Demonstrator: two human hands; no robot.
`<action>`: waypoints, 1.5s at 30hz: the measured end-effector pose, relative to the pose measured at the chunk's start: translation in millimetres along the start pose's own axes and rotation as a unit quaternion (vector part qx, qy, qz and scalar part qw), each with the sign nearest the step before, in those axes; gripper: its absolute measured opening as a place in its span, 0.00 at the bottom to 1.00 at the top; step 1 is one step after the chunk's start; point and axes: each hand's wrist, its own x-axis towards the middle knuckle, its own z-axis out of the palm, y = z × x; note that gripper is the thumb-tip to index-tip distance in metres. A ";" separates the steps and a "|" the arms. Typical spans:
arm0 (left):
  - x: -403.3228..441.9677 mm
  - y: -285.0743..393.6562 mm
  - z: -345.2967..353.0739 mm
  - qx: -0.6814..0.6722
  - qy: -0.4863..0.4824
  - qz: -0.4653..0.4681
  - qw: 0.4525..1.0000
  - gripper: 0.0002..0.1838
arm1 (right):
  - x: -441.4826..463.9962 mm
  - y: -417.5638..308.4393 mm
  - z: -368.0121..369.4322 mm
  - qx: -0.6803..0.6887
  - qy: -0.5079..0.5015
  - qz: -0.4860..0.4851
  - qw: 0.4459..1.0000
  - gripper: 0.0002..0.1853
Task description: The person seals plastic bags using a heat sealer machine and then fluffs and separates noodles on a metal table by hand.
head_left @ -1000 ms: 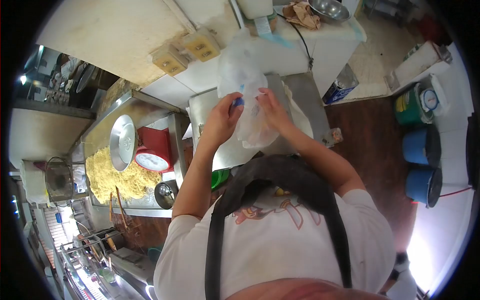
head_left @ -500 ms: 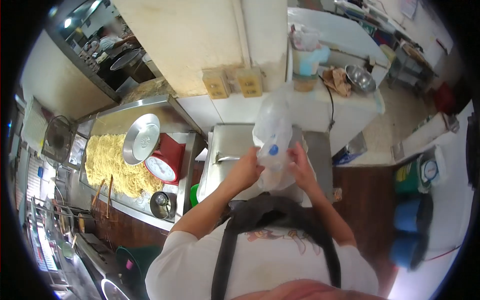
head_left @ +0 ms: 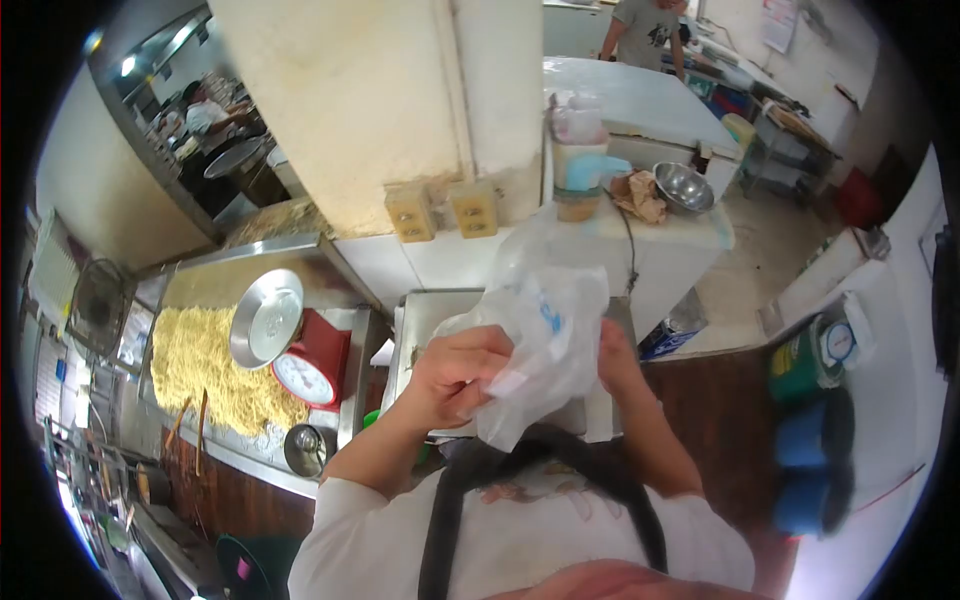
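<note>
Item: one translucent plastic bag [head_left: 565, 345], centre of the frame, raised above the central surface [head_left: 440, 303]. From my remote seat I record it as thin, crumpled film, upper end limp.

Left hand [head_left: 460, 375]: grip clamped, thumb and bent fingers pinching the bag's near-left side, probably because film this slack needs a firm pinch. Right hand [head_left: 615, 355]: at the bag's right edge — blurred, its fingertips unclear, so I cannot tell whether that grip is closed on film or merely beside it. With a hand at either side, I judge, the bag is steadied and kept off the metal.

Left of the frame: yellow noodles [head_left: 200, 365], heaped on a steel surface [head_left: 245, 467]. Beside them, a red scale [head_left: 327, 345] with a metal pan [head_left: 268, 320], presumably set there for weighing within reach. Nearer the front edge: a small pot [head_left: 303, 452].

Upper right: a steel bowl [head_left: 685, 187] next to crumpled brown paper [head_left: 637, 197], stored aside, I suppose.

Markings: a blue print [head_left: 550, 318] on the bag, illegible to me; numerals on the scale's dial [head_left: 303, 378], too small; pale lettering on a blue tin [head_left: 672, 335], right of centre — unreadable; a wall sheet [head_left: 778, 22], upper right, likewise.
</note>
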 end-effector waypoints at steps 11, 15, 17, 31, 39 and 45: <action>3.2 -8.4 2.6 -0.055 -0.042 -0.040 0.997 0.15 | -15.5 -34.3 -37.5 -0.082 -0.283 0.020 0.956 0.18; 5.2 -10.9 0.5 -0.209 -0.093 -0.014 0.973 0.13 | -11.5 -5.5 -36.8 -0.101 -0.256 -0.044 0.960 0.17; 13.7 -10.4 -1.7 -0.362 -0.161 -0.009 0.918 0.14 | -13.3 -15.0 -35.5 0.031 -0.157 0.113 0.981 0.15; 16.4 -123.3 4.0 -0.283 0.018 -0.202 0.937 0.42 | 62.7 -7.9 -15.1 0.372 0.117 0.054 0.919 0.14; 40.1 -105.3 -11.5 -0.326 0.187 -0.245 0.893 0.27 | 96.4 -4.8 -4.2 0.404 0.174 0.024 0.898 0.14; -43.1 -264.1 -51.3 -0.477 0.264 -0.278 0.791 0.24 | 129.9 41.0 -9.3 0.443 0.053 0.043 0.894 0.13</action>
